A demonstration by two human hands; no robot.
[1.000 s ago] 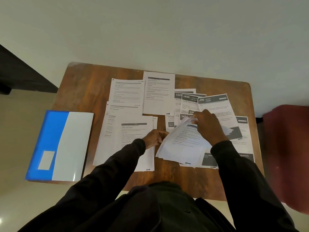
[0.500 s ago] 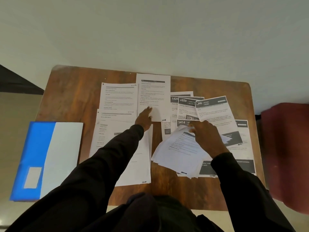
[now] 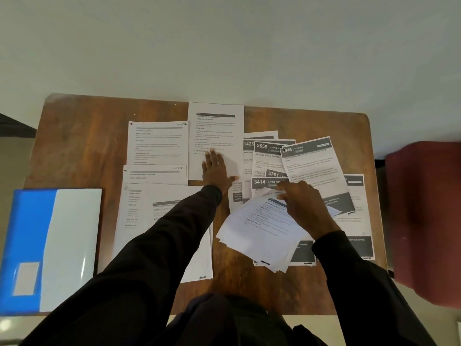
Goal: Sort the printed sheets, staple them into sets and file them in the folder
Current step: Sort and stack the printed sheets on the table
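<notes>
The folder lies at the left edge of the table, with text sheets just right of it. The left hand rests flat on the far middle sheet. Numbered sheets fan out to the right, the loose stack atop them, gripped by the right hand.

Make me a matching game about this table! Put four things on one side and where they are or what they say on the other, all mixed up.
Things:
1. blue and white folder
2. left hand
3. right hand
4. sheet numbered 2659

Clues:
A. grips the loose stack of sheets
B. at the left edge of the table
C. says Change Pillow Covers
D. flat on the far middle sheet

Pairs: 1-B, 2-D, 3-A, 4-C.
</notes>
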